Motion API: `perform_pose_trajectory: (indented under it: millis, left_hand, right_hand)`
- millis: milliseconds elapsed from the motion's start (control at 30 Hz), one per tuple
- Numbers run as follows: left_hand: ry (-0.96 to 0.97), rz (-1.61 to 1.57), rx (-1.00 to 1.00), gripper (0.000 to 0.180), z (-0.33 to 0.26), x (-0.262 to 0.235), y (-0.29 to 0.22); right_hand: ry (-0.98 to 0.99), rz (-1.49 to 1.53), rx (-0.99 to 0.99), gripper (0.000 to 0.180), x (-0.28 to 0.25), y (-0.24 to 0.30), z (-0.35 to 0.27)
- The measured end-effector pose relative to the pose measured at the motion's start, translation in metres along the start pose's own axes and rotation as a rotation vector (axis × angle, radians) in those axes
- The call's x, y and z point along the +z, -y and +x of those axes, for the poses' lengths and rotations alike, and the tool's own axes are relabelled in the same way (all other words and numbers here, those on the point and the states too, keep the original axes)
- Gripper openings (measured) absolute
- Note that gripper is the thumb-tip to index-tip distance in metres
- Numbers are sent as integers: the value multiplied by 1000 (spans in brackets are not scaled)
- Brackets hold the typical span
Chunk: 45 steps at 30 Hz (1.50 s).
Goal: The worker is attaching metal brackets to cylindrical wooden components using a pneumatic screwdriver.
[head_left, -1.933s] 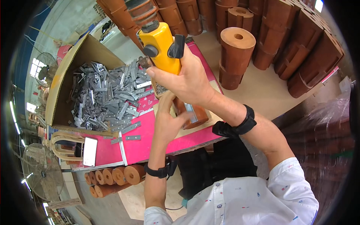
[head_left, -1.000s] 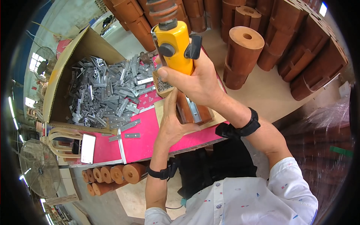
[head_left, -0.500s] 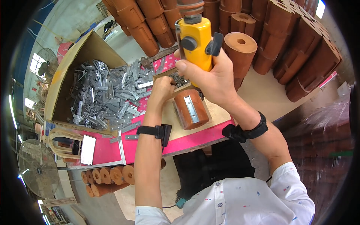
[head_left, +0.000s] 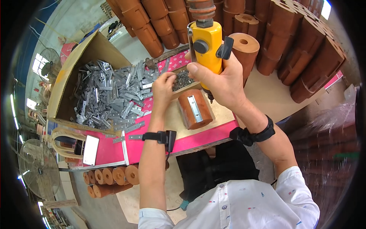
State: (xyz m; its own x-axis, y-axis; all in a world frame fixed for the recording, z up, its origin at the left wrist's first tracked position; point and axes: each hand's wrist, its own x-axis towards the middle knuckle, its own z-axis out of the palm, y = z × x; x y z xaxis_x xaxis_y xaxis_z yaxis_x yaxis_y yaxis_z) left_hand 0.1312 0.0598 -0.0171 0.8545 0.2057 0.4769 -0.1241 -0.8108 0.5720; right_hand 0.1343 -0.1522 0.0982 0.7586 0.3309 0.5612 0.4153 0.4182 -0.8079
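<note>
My right hand (head_left: 225, 78) is wrapped round a yellow power screwdriver (head_left: 207, 47) that hangs upright from above. Its dark bit (head_left: 211, 98) points down, just beyond the right side of a reddish-brown wooden cylinder (head_left: 206, 118). The cylinder lies on a pale board with a silver metal strip (head_left: 195, 108) along its top; two screws show in the strip. My left hand (head_left: 163, 88) is at the left edge of a shallow box of screws (head_left: 183, 81), thumb and fingers pinched together. Whatever they hold is too small to make out.
A cardboard box (head_left: 63, 91) on its side spills many grey metal strips (head_left: 110, 91) onto the pink table. A phone (head_left: 90, 150) lies at the left table edge beside a looped wooden piece (head_left: 61, 143). Brown wooden cylinders (head_left: 244, 45) stand stacked behind and to the right.
My left hand has drawn slightly back from the screws, showing more of them. The power screwdriver has shifted right in my right hand, and its bit now shows beside the cylinder.
</note>
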Motion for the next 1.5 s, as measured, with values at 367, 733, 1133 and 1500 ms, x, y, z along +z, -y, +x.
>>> perform_pose_trajectory:
  millis: [367,733,1133,1500]
  left_hand:
    - [-60,-692,-313,18,-97,-37,-94]
    - [-75,-695,-262,28,-120,-22,-110]
    - [-86,-788,-315,23,-118,-21,-109]
    - [-94,-967,-303,29,-117,-18,-107]
  right_hand:
    - [47,81,-12,36,11,14,-1]
    - [51,97,12,38,34,22,-5]
    - [68,86,10,38,34,18,-5]
    - [18,121,7,36,38,17,-3]
